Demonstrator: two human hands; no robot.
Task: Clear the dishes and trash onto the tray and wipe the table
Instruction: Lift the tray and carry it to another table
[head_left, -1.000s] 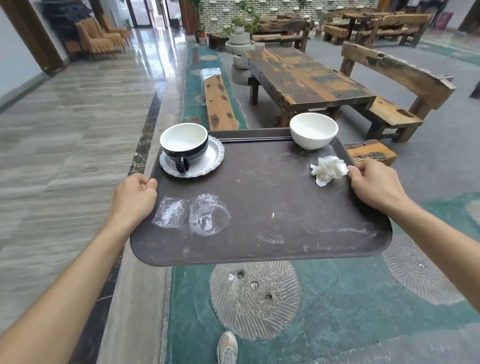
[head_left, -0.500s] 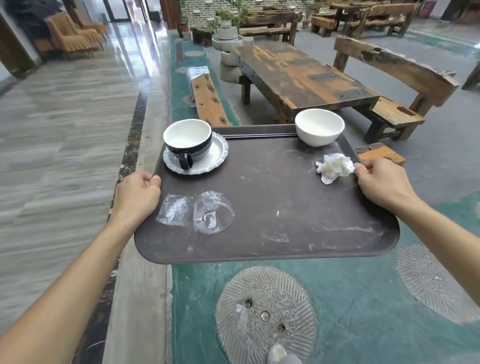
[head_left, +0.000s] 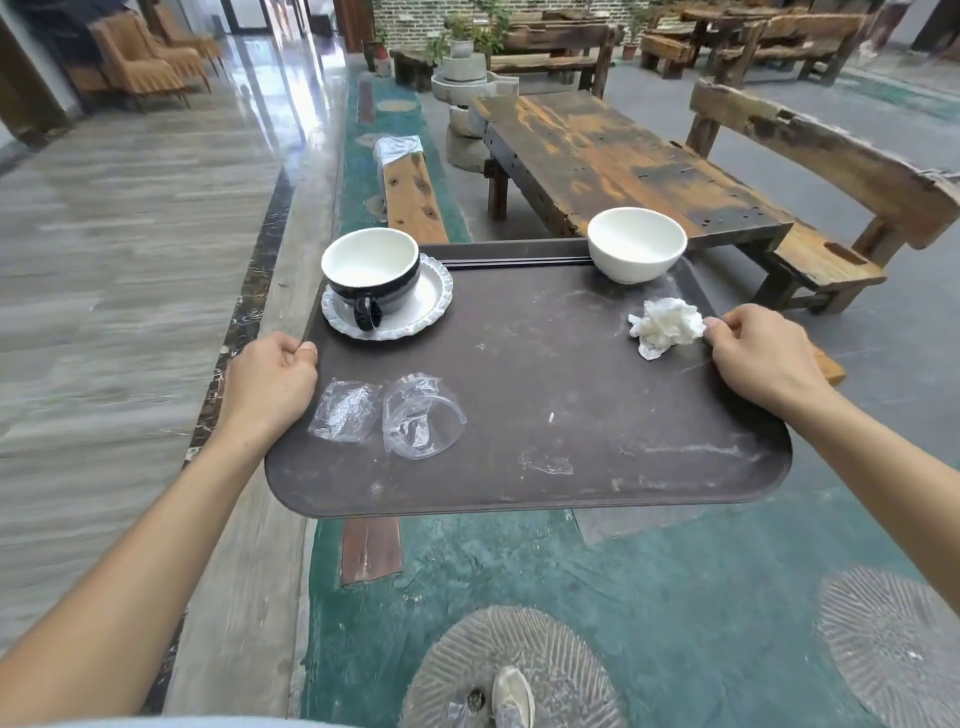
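I hold a dark brown tray (head_left: 571, 395) level in the air above the floor. My left hand (head_left: 270, 384) grips its left edge and my right hand (head_left: 758, 358) grips its right edge. On the tray stand a black-and-white cup (head_left: 371, 273) on a white saucer (head_left: 426, 306) at the far left and a white bowl (head_left: 636, 244) at the far right. A crumpled white tissue (head_left: 667, 325) lies beside my right thumb. Two pieces of clear plastic wrap (head_left: 415, 415) lie near my left hand. The wooden table (head_left: 613, 156) is ahead, beyond the tray.
A narrow wooden bench (head_left: 413, 197) with a plastic bag on its far end stands left of the table, and a backed bench (head_left: 831, 171) stands on the right. Green floor with stone discs lies below the tray; my shoe (head_left: 511, 696) shows at the bottom. Armchairs stand far left.
I have stepped forward with the tray, so the table and benches look nearer. Both hands keep the same grip and the items on the tray have not shifted.
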